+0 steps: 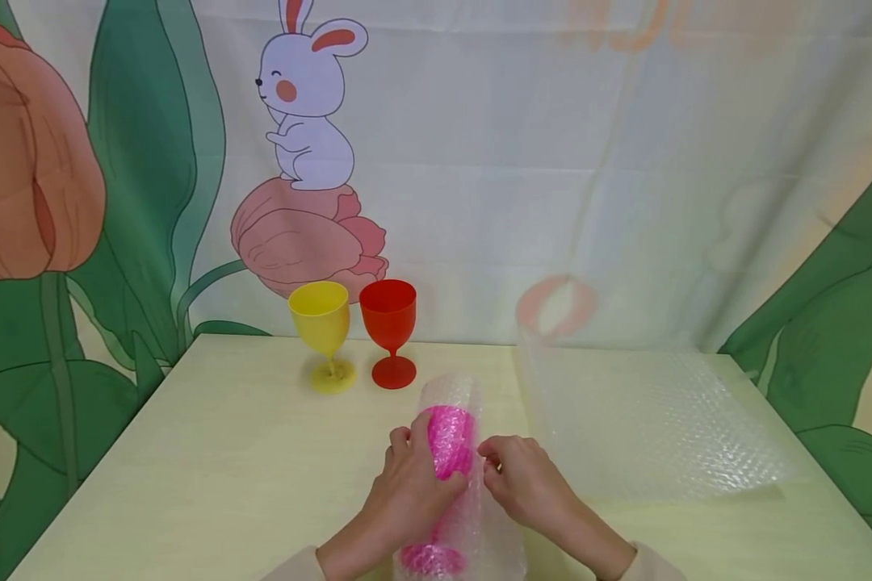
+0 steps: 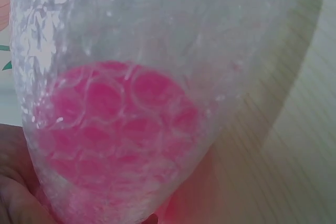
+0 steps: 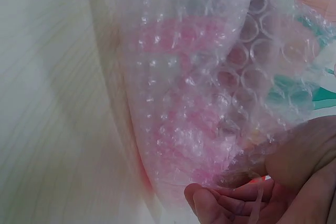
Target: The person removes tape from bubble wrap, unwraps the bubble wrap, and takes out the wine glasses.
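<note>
A pink goblet (image 1: pixel 450 436) lies on its side at the front of the table, its bowl away from me, rolled in clear bubble wrap (image 1: pixel 500 537). My left hand (image 1: pixel 407 488) grips the wrapped bowl from the left, fingers and thumb curled round it. On the other side, my right hand (image 1: pixel 529 482) pinches the wrap's loose edge between thumb and fingers. The right wrist view shows this hand (image 3: pixel 299 174) holding the film (image 3: pixel 257 35) slightly lifted. Through the bubbles, the left wrist view shows the goblet's round pink foot (image 2: pixel 121 119).
A yellow goblet (image 1: pixel 320 311) and a red goblet (image 1: pixel 388 311) stand upright at the back of the pale table (image 1: pixel 225 452). Another bubble wrap sheet (image 1: pixel 647 436) lies flat on the right. Behind the table hangs a printed cloth (image 1: pixel 480 161).
</note>
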Available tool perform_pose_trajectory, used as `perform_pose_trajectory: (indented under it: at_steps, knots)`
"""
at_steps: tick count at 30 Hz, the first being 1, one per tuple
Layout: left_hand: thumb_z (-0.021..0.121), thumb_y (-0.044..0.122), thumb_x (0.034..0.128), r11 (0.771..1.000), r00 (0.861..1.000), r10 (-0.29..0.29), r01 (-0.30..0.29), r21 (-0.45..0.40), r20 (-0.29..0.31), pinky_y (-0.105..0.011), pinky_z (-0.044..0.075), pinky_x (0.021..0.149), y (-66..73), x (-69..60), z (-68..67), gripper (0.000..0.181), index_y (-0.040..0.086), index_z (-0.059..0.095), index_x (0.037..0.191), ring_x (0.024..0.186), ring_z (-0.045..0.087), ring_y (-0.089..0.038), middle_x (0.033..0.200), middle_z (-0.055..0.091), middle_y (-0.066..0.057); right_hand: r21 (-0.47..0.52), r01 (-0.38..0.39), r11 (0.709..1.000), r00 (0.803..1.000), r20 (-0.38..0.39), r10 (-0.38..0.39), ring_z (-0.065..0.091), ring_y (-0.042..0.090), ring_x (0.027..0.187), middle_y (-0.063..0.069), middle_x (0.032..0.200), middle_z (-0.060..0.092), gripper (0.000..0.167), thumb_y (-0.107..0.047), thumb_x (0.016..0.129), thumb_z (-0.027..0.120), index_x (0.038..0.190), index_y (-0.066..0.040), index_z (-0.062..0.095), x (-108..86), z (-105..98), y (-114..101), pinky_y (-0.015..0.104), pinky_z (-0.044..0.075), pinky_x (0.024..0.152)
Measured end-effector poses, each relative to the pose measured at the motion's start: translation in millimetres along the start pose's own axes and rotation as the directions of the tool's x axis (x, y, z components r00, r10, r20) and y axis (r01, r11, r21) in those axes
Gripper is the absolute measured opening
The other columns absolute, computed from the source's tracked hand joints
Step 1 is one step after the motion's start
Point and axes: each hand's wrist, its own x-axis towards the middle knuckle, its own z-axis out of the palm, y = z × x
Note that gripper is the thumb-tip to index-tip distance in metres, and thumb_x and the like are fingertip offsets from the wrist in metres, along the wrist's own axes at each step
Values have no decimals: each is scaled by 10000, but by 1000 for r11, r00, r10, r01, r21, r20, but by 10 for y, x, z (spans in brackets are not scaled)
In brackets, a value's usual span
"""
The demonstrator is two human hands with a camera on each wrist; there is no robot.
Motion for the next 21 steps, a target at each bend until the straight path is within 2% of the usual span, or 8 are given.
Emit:
perform_pose_trajectory:
  at_steps: [6,10,14,17,21]
  knots:
    - [790,509,859,996,996,76,-74,52,-45,-550,560,834,0,0,-21,900,98,326,1512,1043,565,-326,1393,396,-219,9,-13,1000,1000,9,13,586,141,685,110,879,738,171,49,884,652,1033,66,735,-4,5,11,270,522,606]
    - [818,427,862,995,993,101,-100,16,-60,-497,580,801,20,33,-30,826,53,352,1433,1007,560,-290,1324,425,-197,14,-19,1000,1000,9,19,594,136,686,100,864,737,171,37,883,652,1032,62,733,-7,14,12,271,521,610]
    - [853,342,841,994,992,105,-106,-12,-67,-452,581,767,52,56,-23,791,31,367,1383,958,560,-272,1239,448,-172,15,-27,1000,1000,3,27,650,152,712,86,859,746,123,-53,934,721,1013,39,744,0,17,16,280,553,623]
    - [863,318,833,994,991,108,-108,-2,-76,-439,579,751,67,62,-17,783,24,372,1369,956,558,-272,1258,441,-179,0,-17,1000,1000,-23,17,679,158,716,60,830,747,163,-119,914,785,995,18,750,0,19,32,288,559,622]
    - [861,296,835,995,992,103,-103,1,-79,-446,573,759,78,62,-9,777,26,366,1369,976,554,-271,1290,426,-174,-35,5,999,998,-68,-7,668,137,684,36,798,742,139,-121,906,793,979,-9,755,-5,29,54,284,538,605]
